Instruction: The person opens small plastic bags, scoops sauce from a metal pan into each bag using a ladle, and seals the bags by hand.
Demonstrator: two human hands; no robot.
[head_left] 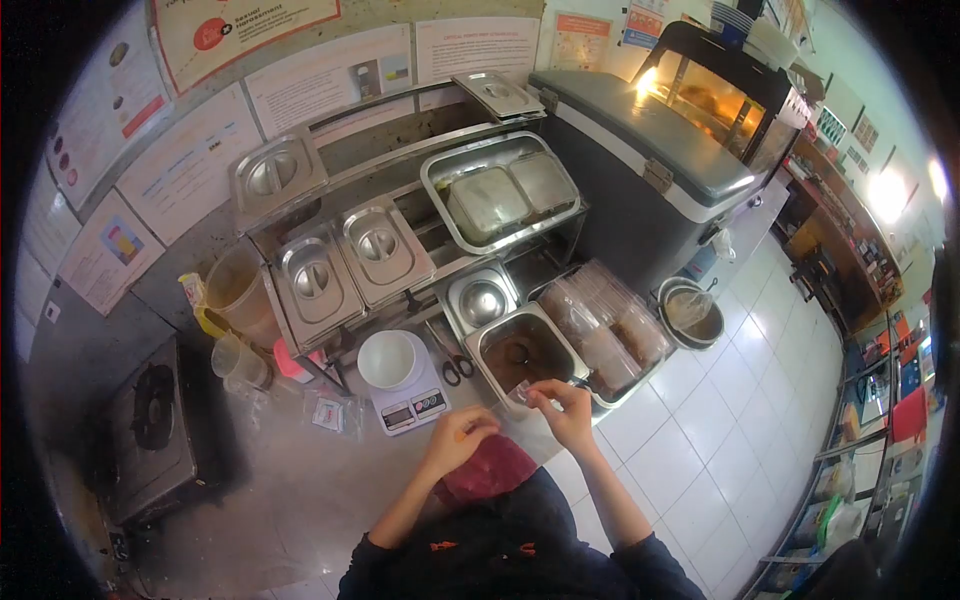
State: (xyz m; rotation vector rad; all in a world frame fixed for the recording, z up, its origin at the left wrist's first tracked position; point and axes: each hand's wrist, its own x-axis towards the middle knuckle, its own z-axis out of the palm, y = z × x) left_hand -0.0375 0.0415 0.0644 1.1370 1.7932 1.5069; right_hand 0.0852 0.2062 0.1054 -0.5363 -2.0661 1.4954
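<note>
My left hand (pixel 464 438) has its fingers curled together just above a dark red cloth or bag (pixel 490 470) at my front. What it holds, if anything, is too small to name. My right hand (pixel 566 412) pinches a small clear plastic piece (pixel 520 392) near the front edge of a steel pan of brown contents (pixel 522 355). Left of the pan lie black-handled scissors (pixel 458 371). A white bowl (pixel 391 360) stands on a white kitchen scale (pixel 408 405), up and to the left of my left hand.
Lidded steel pans (pixel 385 248) fill a rack behind the scale. Plastic-wrapped packs (pixel 605 330) sit right of the brown pan. A black stove (pixel 160 430) is at the left, a grey cooler (pixel 640 150) at the back right, and a bucket (pixel 690 312) at the right.
</note>
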